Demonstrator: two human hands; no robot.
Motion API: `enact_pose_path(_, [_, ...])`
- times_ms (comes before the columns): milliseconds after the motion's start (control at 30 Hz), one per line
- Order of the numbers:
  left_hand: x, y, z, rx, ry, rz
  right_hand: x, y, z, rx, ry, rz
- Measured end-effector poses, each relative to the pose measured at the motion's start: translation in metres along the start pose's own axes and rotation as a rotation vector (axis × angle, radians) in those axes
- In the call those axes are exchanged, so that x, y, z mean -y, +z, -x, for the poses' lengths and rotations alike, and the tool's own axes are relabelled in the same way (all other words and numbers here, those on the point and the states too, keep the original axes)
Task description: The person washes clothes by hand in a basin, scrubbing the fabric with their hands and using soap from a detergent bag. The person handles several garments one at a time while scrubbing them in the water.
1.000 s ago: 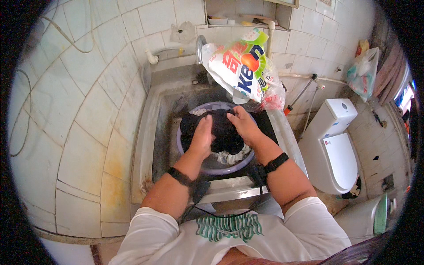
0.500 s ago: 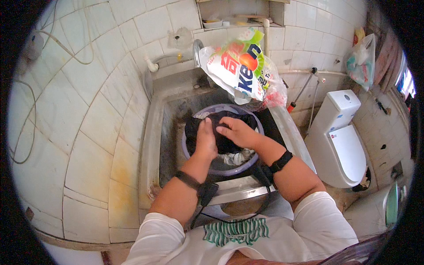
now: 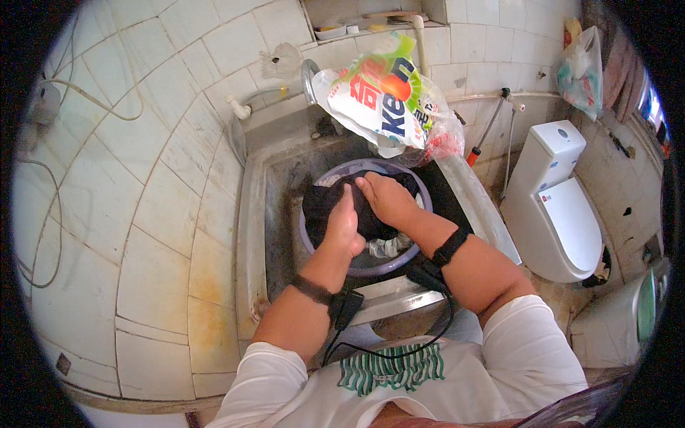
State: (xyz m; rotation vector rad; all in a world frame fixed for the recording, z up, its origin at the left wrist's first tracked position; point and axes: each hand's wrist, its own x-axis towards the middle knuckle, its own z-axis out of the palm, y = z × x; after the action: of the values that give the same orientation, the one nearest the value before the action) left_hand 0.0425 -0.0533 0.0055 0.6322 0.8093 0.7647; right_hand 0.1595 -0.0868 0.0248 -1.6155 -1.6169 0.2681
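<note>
A dark black cloth [image 3: 322, 212], wet-looking and bunched, fills most of a round lavender basin [image 3: 383, 270]. My left hand [image 3: 344, 222] is closed on its near-left side, thumb up. From the right, my right hand [image 3: 389, 201] grips the same cloth, its thumb close to the left one. Folds of the cloth hide most of my fingertips. Beneath it, a whitish-grey cloth [image 3: 389, 247] shows at the basin's near right side, with cloudy water around it.
The basin stands in a stained metal sink [image 3: 275, 167]. A printed plastic detergent bag [image 3: 367, 96] rests at the sink's back edge, beside a curved faucet [image 3: 309, 80]. To the right are a white toilet [image 3: 567, 207] and a lidded bin [image 3: 614, 321]. A cable [image 3: 385, 352] hangs between my wrists.
My hands have shifted slightly on the black cloth, the right one moving up and closing around it. The whole view has tilted a little.
</note>
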Motion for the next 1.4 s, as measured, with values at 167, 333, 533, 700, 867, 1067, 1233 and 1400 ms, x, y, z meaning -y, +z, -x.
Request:
enact_pose_path(167, [0.006, -0.008, -0.010, 0.101, 0.105, 0.028, 0.006, 0.000, 0.007, 0.048, -0.292, -0.185])
enact_pose_path(333, [0.015, -0.018, -0.020, 0.054, 0.085, -0.111, 0.004, -0.002, 0.002, 0.098, -0.190, -0.089])
enact_pose_path(533, [0.010, -0.008, -0.004, 0.107, 0.228, -0.114, -0.045, 0.016, -0.009, 0.013, -0.059, -0.126])
enact_pose_path(700, [0.005, 0.004, 0.007, -0.099, 0.194, -0.362, -0.037, 0.001, -0.008, 0.102, 0.093, -0.302])
enact_pose_path(867, [0.003, -0.024, -0.015, -0.062, 0.248, -0.367, -0.015, -0.020, -0.004, 0.140, 0.256, -0.742])
enact_pose_path(1067, [-0.011, -0.013, -0.009, -0.177, 0.535, -0.214, -0.051, -0.020, -0.012, 0.265, 0.179, -0.646])
enact_pose_path(1233, [-0.020, -0.024, -0.010, -0.194, 0.571, -0.019, -0.036, -0.032, -0.012, 0.589, 0.193, -0.106])
enact_pose_path(1400, [-0.030, -0.028, -0.011, -0.147, 0.736, -0.036, -0.063, -0.029, -0.020, 0.375, 0.203, -0.252])
